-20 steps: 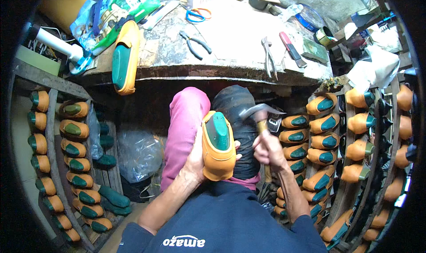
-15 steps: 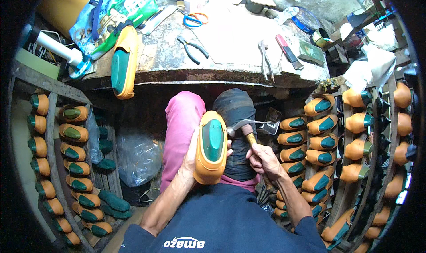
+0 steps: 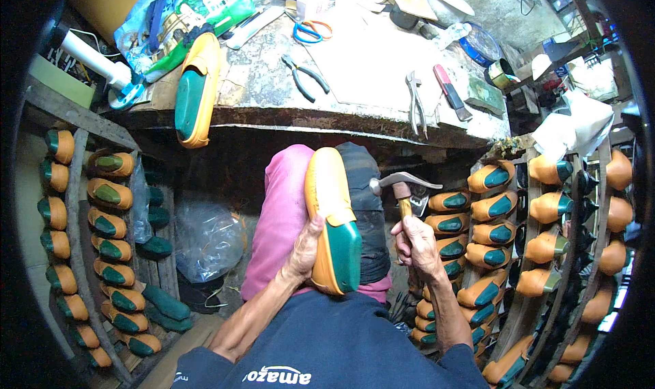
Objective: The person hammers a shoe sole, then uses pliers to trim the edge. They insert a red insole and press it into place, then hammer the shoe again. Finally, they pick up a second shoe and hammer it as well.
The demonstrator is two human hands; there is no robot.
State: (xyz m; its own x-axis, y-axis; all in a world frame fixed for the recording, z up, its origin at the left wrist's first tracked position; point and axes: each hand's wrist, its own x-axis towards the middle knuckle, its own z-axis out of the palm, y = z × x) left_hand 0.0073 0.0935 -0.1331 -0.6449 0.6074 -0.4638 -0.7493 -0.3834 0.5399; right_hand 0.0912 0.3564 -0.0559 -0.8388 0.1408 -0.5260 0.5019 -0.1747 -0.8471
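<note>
Over my lap my left hand grips an orange shoe upper stretched over a green shoe last. Its toe points away from me and its top side faces up, with the green last showing at the heel end. My right hand is wrapped around the wooden handle of a hammer, held upright to the right of the shoe and apart from it. The metal head has a round face on the left and a long curved claw on the right. A similar orange shoe on a green last rests at the workbench's left front edge.
On the workbench lie black-handled pliers, pincers, a red utility knife and scissors. Wooden racks of lasted orange shoes stand on both sides. A clear plastic bag sits at the left below the bench.
The shoe has been turned over from its underside to its top side. My right hand has raised the hammer slightly and moved it right, away from the shoe.
</note>
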